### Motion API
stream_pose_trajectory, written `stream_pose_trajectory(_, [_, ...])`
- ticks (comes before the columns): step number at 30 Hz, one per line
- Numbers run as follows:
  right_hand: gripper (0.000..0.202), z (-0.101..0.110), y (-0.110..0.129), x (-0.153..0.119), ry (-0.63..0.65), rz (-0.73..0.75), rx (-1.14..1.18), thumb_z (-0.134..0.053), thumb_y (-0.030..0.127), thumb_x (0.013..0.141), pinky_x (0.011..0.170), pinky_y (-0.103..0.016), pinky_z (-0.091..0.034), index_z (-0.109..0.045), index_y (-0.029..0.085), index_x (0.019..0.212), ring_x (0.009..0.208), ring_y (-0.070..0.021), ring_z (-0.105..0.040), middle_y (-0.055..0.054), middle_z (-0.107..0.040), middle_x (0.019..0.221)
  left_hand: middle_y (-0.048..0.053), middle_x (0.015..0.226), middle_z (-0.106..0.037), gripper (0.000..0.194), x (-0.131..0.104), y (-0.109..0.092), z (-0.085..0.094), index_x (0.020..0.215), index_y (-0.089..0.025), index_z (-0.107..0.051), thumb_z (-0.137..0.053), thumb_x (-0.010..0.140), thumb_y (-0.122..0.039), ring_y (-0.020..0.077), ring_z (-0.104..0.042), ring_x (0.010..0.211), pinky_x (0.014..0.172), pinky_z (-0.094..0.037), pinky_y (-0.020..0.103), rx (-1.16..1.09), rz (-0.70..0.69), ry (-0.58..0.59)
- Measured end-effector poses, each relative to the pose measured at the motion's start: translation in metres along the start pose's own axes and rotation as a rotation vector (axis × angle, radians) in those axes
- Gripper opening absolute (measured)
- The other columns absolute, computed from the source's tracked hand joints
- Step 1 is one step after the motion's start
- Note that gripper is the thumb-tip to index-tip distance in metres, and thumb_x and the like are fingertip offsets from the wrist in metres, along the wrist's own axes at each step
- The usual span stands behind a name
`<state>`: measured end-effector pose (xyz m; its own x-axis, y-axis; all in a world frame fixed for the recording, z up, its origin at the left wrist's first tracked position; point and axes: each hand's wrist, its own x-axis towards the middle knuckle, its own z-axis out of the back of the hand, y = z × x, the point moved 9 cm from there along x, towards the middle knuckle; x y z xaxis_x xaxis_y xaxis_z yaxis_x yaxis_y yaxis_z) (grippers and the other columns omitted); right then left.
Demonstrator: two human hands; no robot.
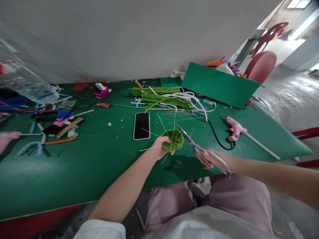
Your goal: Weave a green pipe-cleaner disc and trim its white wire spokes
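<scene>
A small green bowl-shaped piece (176, 139), seemingly made of fuzzy pipe cleaners, is pinched at its left rim by my left hand (161, 148). Thin wires (160, 121) stick out around its edge in several directions. My right hand (206, 159) grips a pair of metal scissors (196, 147) by the handles. The blades point up and left, close to the bowl's right rim and a wire there. Whether the blades touch the wire I cannot tell. A phone (141, 126) lies on the table left of the bowl.
Behind the bowl lie bundled green pipe cleaners (159, 97) and pale lilac strips (191, 96). On the right rests a pink glue gun (235, 128) with its black cord (216, 134). A green board (219, 84) leans at the back. Craft scraps and a small doll (63, 119) occupy the left.
</scene>
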<state>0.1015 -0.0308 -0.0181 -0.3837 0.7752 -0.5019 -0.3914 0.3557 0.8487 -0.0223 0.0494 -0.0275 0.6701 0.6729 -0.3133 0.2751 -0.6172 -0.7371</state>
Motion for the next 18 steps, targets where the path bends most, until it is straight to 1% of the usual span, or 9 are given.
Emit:
stream_pose_trajectory(2, [0.064,0.0,0.002,-0.001,0.001,0.013,-0.001,-0.031,0.08,0.063,0.056,-0.029,-0.047,-0.041,0.018,0.061,0.046,-0.0066,-0.037,0.005,-0.038,0.056,0.005,0.043,-0.052,0.027,-0.001,-0.002,-0.002,0.078,-0.004,-0.054,-0.043,0.057,-0.014,0.0151,-0.048,0.036,0.038,-0.039,0.029,0.004,-0.023,0.01])
stream_pose_trajectory(5, [0.063,0.003,0.001,-0.001,-0.027,0.005,-0.021,-0.032,0.081,0.063,0.051,-0.027,-0.046,-0.041,0.018,0.061,0.044,-0.0068,-0.038,0.005,-0.038,0.055,0.007,0.049,-0.056,0.033,-0.002,-0.004,-0.001,0.084,-0.003,-0.053,-0.045,0.055,-0.015,0.0148,-0.048,0.035,0.036,-0.039,0.028,0.005,-0.022,-0.018])
stream_pose_trajectory(9, [0.062,0.005,-0.001,-0.001,-0.047,0.006,-0.057,-0.032,0.08,0.064,0.045,-0.025,-0.044,-0.04,0.019,0.061,0.044,-0.0075,-0.039,0.005,-0.038,0.055,0.005,0.05,-0.055,0.037,-0.003,-0.005,-0.002,0.089,-0.003,-0.053,-0.044,0.054,-0.014,0.015,-0.05,0.037,0.036,-0.041,0.028,0.013,-0.025,-0.035])
stream_pose_trajectory(13, [0.059,0.008,-0.003,-0.002,-0.057,-0.03,-0.07,-0.034,0.077,0.067,0.044,-0.025,-0.044,-0.038,0.019,0.061,0.044,-0.0074,-0.039,0.005,-0.037,0.053,0.005,0.05,-0.057,0.033,-0.002,-0.004,-0.001,0.084,-0.005,-0.053,-0.045,0.053,-0.015,0.0148,-0.049,0.035,0.034,-0.041,0.028,0.003,-0.031,-0.033])
stream_pose_trajectory(18, [0.049,0.017,0.001,-0.006,-0.139,-0.113,-0.156,-0.046,0.067,0.069,0.044,-0.024,-0.044,-0.044,0.018,0.063,0.046,-0.0099,-0.044,0.005,-0.037,0.051,0.006,0.05,-0.058,0.025,-0.001,-0.001,0.001,0.075,-0.008,-0.052,-0.046,0.052,-0.015,0.0139,-0.048,0.032,0.035,-0.042,0.028,-0.005,-0.014,-0.035])
